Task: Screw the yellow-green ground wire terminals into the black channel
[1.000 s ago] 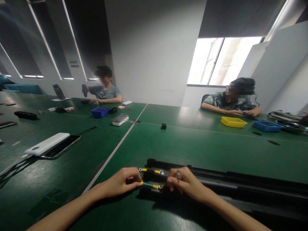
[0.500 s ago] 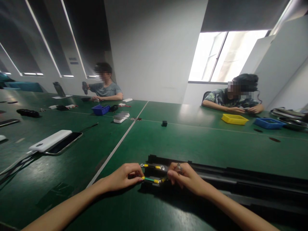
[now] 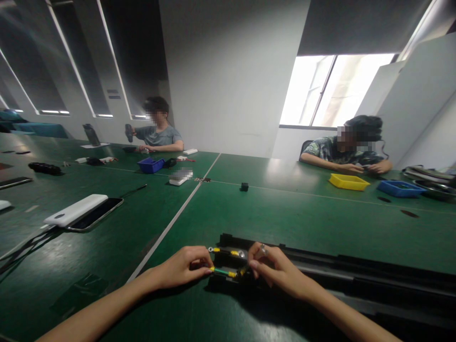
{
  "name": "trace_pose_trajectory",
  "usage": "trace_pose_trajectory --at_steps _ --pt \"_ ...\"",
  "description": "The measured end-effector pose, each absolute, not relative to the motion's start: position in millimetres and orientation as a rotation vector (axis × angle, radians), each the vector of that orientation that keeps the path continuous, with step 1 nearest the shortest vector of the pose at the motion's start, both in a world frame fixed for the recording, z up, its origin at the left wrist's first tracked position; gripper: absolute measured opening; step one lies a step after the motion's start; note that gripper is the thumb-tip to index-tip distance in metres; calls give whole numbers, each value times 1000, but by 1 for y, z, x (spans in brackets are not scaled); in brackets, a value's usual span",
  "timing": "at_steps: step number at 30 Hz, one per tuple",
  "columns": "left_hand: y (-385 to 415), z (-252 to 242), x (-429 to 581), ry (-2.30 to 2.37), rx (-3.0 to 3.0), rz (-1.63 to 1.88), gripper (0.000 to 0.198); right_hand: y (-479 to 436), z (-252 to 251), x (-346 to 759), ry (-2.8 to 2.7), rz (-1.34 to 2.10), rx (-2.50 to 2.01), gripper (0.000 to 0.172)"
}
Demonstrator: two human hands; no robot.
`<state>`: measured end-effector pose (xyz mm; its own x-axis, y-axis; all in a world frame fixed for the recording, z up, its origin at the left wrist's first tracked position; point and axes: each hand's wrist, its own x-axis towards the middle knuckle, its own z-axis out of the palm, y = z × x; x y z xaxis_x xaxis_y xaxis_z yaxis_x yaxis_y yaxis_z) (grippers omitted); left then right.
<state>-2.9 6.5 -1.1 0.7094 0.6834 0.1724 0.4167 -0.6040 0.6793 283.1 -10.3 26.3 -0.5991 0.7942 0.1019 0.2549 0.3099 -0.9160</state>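
A short green wire (image 3: 221, 272) with yellow sleeves at its ends lies over the end of a long black channel-shaped part (image 3: 313, 257). My left hand (image 3: 180, 268) pinches its left end between thumb and fingers. At the other end, my right hand (image 3: 280, 268) has its fingers closed beside a small dark-and-yellow piece (image 3: 243, 270); whatever is in its grip is mostly hidden. A second short wire (image 3: 226, 251), black with yellow sleeves and a ring lug at its left end, sits just behind, its right end near a round metal fastener (image 3: 241, 254).
On the green table (image 3: 171, 313) to the left are a white power bank (image 3: 76, 210), a phone (image 3: 98, 216) and cables. Farther off stand a small black block (image 3: 244, 187), a blue bin (image 3: 150, 165), a yellow tray (image 3: 348, 182) and a blue tray (image 3: 401, 188). Two people sit across the table.
The view has tilted up slightly, so everything sits a little lower. My left hand keeps its pinch on the green wire; the right fingers have shifted slightly by its right end.
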Motion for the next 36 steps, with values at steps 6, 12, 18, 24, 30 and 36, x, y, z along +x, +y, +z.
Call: trace_pose_trajectory --at_steps 6,12,18,24,30,36 --pt "7 -4 -4 832 2292 568 5 -9 25 284 -2035 1277 -939 36" --pt "7 -4 -4 825 2287 572 4 -7 24 284 -2051 1264 -943 37" --pt "7 -4 -3 834 2296 567 5 -9 25 283 -2032 1302 -958 41" --pt "7 -5 -3 851 2261 546 6 -9 27 282 -2026 1304 -950 41" --pt "7 -6 -4 826 2242 568 5 -9 26 283 -2033 1285 -946 41" --pt "8 -7 -4 841 2253 567 5 -7 23 283 -2033 1282 -923 40"
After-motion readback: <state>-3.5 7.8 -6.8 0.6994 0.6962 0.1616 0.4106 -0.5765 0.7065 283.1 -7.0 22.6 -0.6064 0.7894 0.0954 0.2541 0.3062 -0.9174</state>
